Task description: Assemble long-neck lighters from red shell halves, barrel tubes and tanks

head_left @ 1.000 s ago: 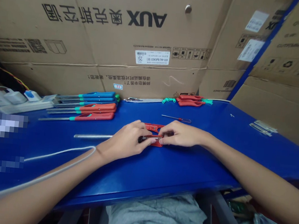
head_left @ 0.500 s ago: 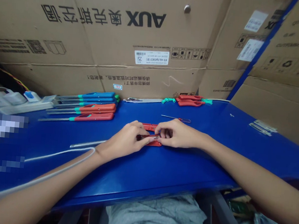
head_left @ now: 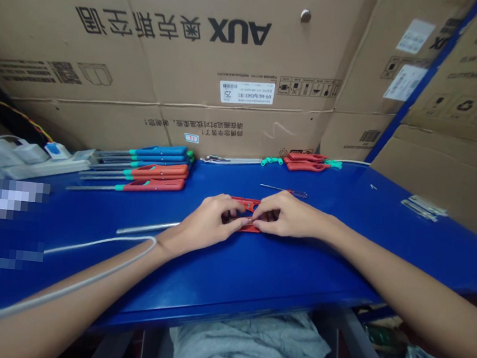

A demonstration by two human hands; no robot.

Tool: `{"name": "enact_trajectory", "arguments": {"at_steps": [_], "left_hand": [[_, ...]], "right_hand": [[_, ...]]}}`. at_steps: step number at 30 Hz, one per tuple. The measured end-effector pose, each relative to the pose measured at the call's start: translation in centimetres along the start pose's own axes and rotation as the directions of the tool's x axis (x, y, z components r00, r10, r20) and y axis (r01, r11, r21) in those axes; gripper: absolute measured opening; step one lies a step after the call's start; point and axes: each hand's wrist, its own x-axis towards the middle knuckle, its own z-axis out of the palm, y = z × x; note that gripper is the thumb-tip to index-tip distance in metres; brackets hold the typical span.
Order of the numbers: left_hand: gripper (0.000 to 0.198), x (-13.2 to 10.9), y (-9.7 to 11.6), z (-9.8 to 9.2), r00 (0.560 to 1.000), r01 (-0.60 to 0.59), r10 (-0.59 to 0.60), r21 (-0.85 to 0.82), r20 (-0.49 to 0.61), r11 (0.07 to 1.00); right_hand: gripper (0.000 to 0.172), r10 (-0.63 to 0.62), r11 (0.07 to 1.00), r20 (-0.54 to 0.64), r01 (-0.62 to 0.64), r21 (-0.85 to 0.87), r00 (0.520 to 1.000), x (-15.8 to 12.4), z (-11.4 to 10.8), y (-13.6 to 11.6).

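Observation:
Both hands meet over red plastic casing halves on the blue table. My left hand (head_left: 213,219) is closed, its fingertips at the near red half (head_left: 251,228), which the hands partly cover. From the right, my right hand (head_left: 281,214) pinches at the same small spot; what lies between its fingertips is too small to name. The far red half (head_left: 249,204) lies just beyond the fingers. A metal tube (head_left: 145,228) sticks out to the left of my left hand. Behind my right hand lies a thin screwdriver (head_left: 298,194) with a red, see-through handle.
Blue and red lighters (head_left: 153,184) lie stacked at the back left beside a white power strip (head_left: 54,168). Rods, green pieces and red casings (head_left: 307,166) line the cardboard wall (head_left: 188,84). Metal strips (head_left: 423,208) lie right. A white cable (head_left: 85,283) crosses my left forearm.
The view has shifted slightly. My left fingers have moved a little on the near red half, and more of the far half shows between my hands.

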Motion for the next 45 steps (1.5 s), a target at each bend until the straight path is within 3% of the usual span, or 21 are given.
{"name": "enact_trajectory", "arguments": {"at_steps": [3,5,10,14,16,24,36,40,45], "left_hand": [[0.029,0.0,0.1,-0.7,0.996,-0.033,0.027,-0.076,-0.079,0.997],[0.026,0.1,-0.1,-2.0,0.995,-0.067,0.061,-0.087,-0.074,0.994],[0.020,0.3,-1.5,-5.8,0.988,0.001,-0.018,0.107,0.155,0.994],[0.021,0.3,-2.3,-7.2,0.920,0.092,-0.153,0.180,0.361,0.979],[0.022,0.3,-2.3,-7.4,0.894,0.107,-0.169,0.168,0.415,0.980],[0.015,-0.1,-2.9,-7.8,0.872,0.120,-0.206,0.215,0.444,0.969],[0.017,-0.1,-3.0,-7.2,0.900,0.087,-0.157,0.185,0.406,0.979],[0.015,-0.1,-2.7,-6.7,0.932,0.052,-0.135,0.245,0.336,0.968],[0.006,0.0,-2.3,-6.1,0.932,0.047,-0.155,0.313,0.328,0.949]], "right_hand": [[0.018,0.015,1.000,0.029,-0.015,0.018,0.999,0.0,-0.1,-0.1],[0.018,0.034,0.999,0.052,-0.035,0.027,0.998,0.0,-0.2,-0.1],[0.022,0.111,0.992,0.057,-0.107,-0.070,0.992,-0.1,-1.1,-0.3],[0.023,0.200,0.971,0.059,-0.190,-0.143,0.978,-0.2,-1.8,0.0],[0.022,0.212,0.969,0.069,-0.201,-0.142,0.975,-0.3,-2.0,0.1],[0.021,0.219,0.971,0.080,-0.209,-0.117,0.972,-0.4,-2.1,0.5],[0.021,0.203,0.974,0.062,-0.195,-0.118,0.977,-0.3,-2.0,0.6],[0.021,0.212,0.970,0.096,-0.197,-0.141,0.973,-0.4,-2.3,0.5],[0.022,0.201,0.970,0.115,-0.181,-0.164,0.973,-0.5,-2.6,0.0]]}}
